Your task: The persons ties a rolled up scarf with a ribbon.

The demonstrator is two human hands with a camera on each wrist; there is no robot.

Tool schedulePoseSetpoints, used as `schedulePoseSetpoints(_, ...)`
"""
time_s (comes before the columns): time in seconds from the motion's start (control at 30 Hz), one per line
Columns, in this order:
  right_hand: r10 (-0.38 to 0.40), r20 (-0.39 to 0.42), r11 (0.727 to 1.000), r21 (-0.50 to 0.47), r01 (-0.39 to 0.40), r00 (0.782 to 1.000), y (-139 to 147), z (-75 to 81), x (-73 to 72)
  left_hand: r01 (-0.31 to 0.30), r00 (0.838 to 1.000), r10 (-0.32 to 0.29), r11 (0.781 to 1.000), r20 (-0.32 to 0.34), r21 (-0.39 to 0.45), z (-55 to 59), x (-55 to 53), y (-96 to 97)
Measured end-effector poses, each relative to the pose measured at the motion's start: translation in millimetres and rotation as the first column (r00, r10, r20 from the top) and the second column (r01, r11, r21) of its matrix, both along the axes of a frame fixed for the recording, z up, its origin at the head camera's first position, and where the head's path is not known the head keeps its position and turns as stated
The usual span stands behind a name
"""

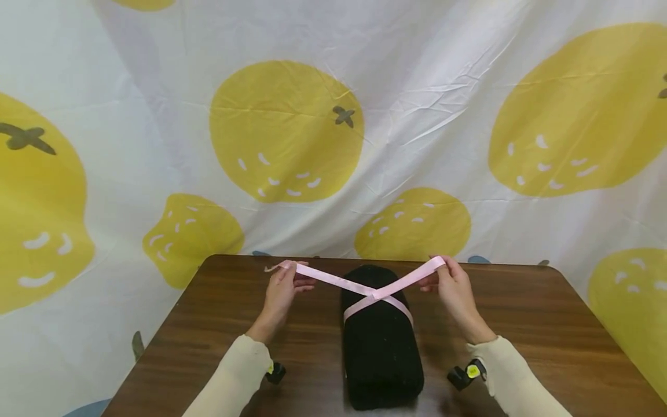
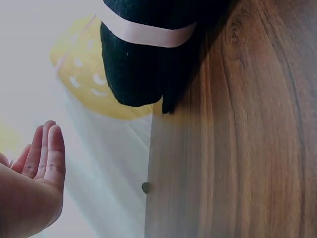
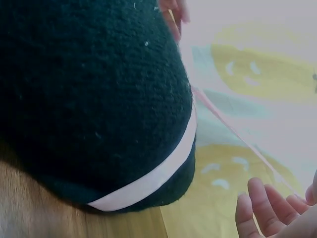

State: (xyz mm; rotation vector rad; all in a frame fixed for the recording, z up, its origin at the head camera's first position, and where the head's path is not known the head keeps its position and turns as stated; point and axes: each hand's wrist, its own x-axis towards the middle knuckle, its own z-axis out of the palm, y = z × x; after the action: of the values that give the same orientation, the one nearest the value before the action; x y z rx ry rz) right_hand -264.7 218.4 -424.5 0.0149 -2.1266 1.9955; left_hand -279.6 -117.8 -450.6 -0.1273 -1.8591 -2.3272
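Note:
A pink ribbon (image 1: 333,280) passes round a long black fabric-covered block (image 1: 383,359) and crosses over its top. My left hand (image 1: 281,292) pinches one end up and to the left, a short frayed tail poking past the fingers. On the other side my right hand (image 1: 454,289) pinches the other end, raised to the right. Both ends look stretched out from the crossing. In the left wrist view, the ribbon band (image 2: 148,34) lies round the block's side. From the right wrist, the band (image 3: 148,186) wraps the near side of the knit-textured block (image 3: 99,99).
The block lies on a brown wood-grain table (image 1: 208,347) with rounded far corners. Behind the table hangs a white cloth (image 1: 172,127) printed with yellow lemons. Black wrist straps (image 1: 458,377) sit at both cuffs.

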Motion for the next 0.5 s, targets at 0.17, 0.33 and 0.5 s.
schedulePoseSetpoints(0.17,-0.013,0.013,1.0,-0.011,0.013,1.0,7.6,1.0,1.4,-0.006,0.999,0.005,1.0,0.052,0.02,-0.6,0.3,-5.7)
schedulePoseSetpoints(0.33,-0.032,0.036,0.998,-0.047,0.034,0.999,15.1,-0.4,2.6,-0.005,0.998,0.002,0.999,0.065,0.039,-1.5,1.8,-10.4)
schedulePoseSetpoints(0.5,-0.018,0.052,0.995,-0.1,0.023,0.998,26.1,-6.5,2.7,-0.006,0.996,0.001,0.998,0.089,0.058,-3.6,3.7,-15.2)
